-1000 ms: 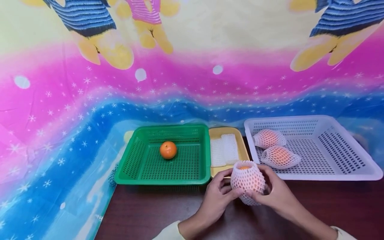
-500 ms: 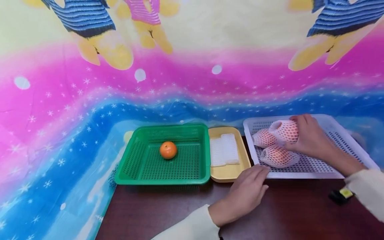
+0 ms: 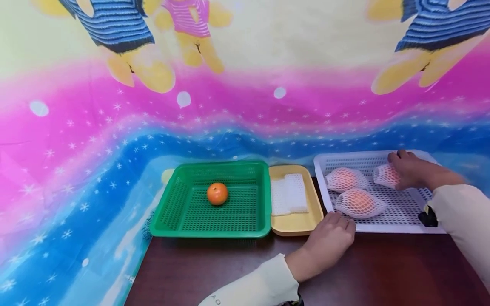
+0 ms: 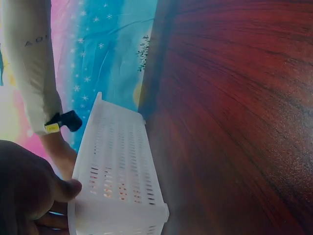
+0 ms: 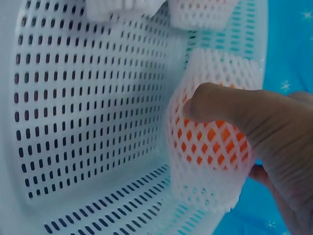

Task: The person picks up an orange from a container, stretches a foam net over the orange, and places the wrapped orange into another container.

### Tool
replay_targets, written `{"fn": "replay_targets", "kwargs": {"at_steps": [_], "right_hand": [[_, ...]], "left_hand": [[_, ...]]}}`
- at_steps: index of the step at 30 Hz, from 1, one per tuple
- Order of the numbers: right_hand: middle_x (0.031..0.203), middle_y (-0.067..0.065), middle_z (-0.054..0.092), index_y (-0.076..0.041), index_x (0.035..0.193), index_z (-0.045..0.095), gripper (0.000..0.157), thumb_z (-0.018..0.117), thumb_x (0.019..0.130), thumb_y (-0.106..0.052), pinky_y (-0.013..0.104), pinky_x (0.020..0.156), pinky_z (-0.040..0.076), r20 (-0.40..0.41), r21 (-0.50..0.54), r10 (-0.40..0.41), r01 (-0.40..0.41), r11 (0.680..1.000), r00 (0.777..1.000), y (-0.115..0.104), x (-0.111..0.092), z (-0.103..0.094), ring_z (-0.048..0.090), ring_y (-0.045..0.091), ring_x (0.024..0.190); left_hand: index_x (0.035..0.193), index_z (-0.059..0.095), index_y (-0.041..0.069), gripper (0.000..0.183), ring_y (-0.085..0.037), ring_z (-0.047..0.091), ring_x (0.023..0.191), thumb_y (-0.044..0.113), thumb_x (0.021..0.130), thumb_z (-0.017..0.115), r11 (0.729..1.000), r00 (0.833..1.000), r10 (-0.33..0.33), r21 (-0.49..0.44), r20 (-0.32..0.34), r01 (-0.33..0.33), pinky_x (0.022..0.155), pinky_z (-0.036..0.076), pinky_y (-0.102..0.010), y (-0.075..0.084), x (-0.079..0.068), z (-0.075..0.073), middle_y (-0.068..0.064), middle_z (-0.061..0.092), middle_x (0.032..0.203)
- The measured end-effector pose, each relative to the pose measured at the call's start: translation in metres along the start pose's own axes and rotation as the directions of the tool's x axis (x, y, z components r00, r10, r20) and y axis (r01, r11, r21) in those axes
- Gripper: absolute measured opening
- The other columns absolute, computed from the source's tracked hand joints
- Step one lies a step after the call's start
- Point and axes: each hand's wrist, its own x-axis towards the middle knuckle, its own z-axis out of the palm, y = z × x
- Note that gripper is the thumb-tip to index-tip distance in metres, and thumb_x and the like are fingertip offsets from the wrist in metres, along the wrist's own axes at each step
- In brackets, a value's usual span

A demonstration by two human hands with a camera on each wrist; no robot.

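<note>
My right hand (image 3: 411, 170) grips an orange in a white foam net sleeve (image 3: 387, 175) at the back of the white plastic basket (image 3: 409, 230). In the right wrist view the thumb (image 5: 215, 103) lies across the net on the wrapped orange (image 5: 210, 142). Two more net-wrapped oranges (image 3: 346, 179) (image 3: 360, 203) lie in the basket's left part. My left hand (image 3: 331, 242) holds the basket's front left corner. From the left wrist, its thumb (image 4: 68, 190) presses the outer side of the basket's rim (image 4: 83, 147), the fingers partly hidden behind.
A green basket (image 3: 210, 233) at the left holds one bare orange (image 3: 217, 194). Between the baskets stands a yellow tray (image 3: 294, 225) with flat white foam nets (image 3: 289, 193). A patterned cloth (image 3: 245, 102) hangs behind the dark wooden table (image 3: 229, 263).
The wrapped orange went from between both hands at the front into the white basket, then further right and back with my right hand. My left hand moved right onto the basket's corner.
</note>
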Motion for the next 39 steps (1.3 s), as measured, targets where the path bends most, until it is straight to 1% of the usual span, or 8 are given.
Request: {"fn": "replay_targets", "kwargs": {"at_steps": [3,9,14,19,24,29,35,39], "right_hand": [[0.129,0.047,0.037,0.016,0.134,0.033,0.097,0.094,0.067,-0.019,0.068,0.087,0.049,0.026,0.024,-0.009,0.009,1.000,1.000,0.000,0.002,0.005,0.046,0.060,0.115],[0.133,0.047,0.032,0.015,0.136,0.028,0.092,0.090,0.072,-0.007,0.064,0.084,0.053,0.097,0.110,-0.023,0.013,0.994,0.995,-0.002,0.005,0.011,0.043,0.066,0.118],[0.138,0.047,0.027,0.015,0.140,0.024,0.095,0.089,0.073,-0.007,0.069,0.089,0.049,0.106,0.151,0.004,-0.020,0.988,0.994,0.001,0.008,0.015,0.036,0.068,0.124],[0.140,0.047,0.024,0.016,0.144,0.020,0.102,0.090,0.072,-0.006,0.071,0.090,0.048,0.107,0.159,0.019,-0.036,0.987,0.994,0.007,0.012,0.019,0.033,0.069,0.125],[0.136,0.047,0.028,0.016,0.142,0.021,0.102,0.090,0.068,-0.002,0.066,0.083,0.053,0.105,0.165,0.022,-0.039,0.986,0.994,0.008,0.010,0.022,0.039,0.067,0.119],[0.136,0.047,0.028,0.016,0.142,0.023,0.105,0.093,0.067,-0.006,0.065,0.081,0.054,0.107,0.117,0.037,-0.049,0.992,0.994,0.006,0.007,0.023,0.044,0.067,0.115],[0.144,0.048,0.021,0.016,0.147,0.023,0.107,0.093,0.068,-0.008,0.078,0.096,0.038,0.106,0.102,0.074,-0.085,0.991,0.992,0.002,0.008,0.021,0.026,0.069,0.129],[0.146,0.048,0.022,0.015,0.148,0.025,0.108,0.093,0.068,-0.009,0.080,0.103,0.029,0.092,0.069,0.068,-0.075,0.995,0.993,-0.010,0.011,0.017,0.022,0.068,0.133]], "left_hand": [[0.110,0.070,0.020,0.018,-0.009,0.064,0.104,0.015,0.100,0.056,1.000,1.000,0.006,0.004,0.020,-0.006,0.099,0.053,-0.026,0.000,0.001,-0.002,0.011,0.071,0.100],[0.118,0.071,0.022,0.023,-0.009,0.065,0.113,0.018,0.101,0.056,1.000,0.998,0.004,0.005,0.064,-0.005,0.102,0.052,-0.025,-0.004,0.000,-0.002,0.012,0.073,0.110],[0.123,0.070,0.023,0.026,-0.008,0.064,0.119,0.019,0.100,0.058,1.000,0.998,-0.010,-0.010,0.066,0.011,0.104,0.051,-0.025,-0.005,-0.001,-0.001,0.012,0.073,0.117],[0.129,0.068,0.023,0.030,-0.008,0.063,0.125,0.019,0.102,0.056,1.000,0.997,-0.006,-0.011,0.072,0.007,0.108,0.050,-0.026,-0.005,-0.002,0.002,0.010,0.071,0.126],[0.131,0.068,0.023,0.031,-0.008,0.062,0.126,0.019,0.103,0.056,0.999,0.996,0.005,-0.033,0.086,-0.002,0.108,0.049,-0.026,-0.003,-0.003,0.003,0.010,0.070,0.128],[0.133,0.067,0.022,0.032,-0.009,0.061,0.127,0.021,0.102,0.058,0.998,0.996,0.017,-0.056,0.085,-0.012,0.109,0.048,-0.026,-0.003,-0.005,0.005,0.009,0.070,0.129],[0.138,0.064,0.020,0.034,-0.009,0.059,0.131,0.021,0.105,0.055,0.992,0.995,0.053,-0.122,0.089,-0.042,0.113,0.045,-0.026,-0.010,-0.006,0.004,0.007,0.068,0.134],[0.137,0.064,0.018,0.034,-0.010,0.058,0.132,0.019,0.105,0.053,0.981,0.998,0.052,-0.190,0.046,-0.043,0.114,0.043,-0.026,-0.021,-0.011,0.000,0.006,0.067,0.134]]}}
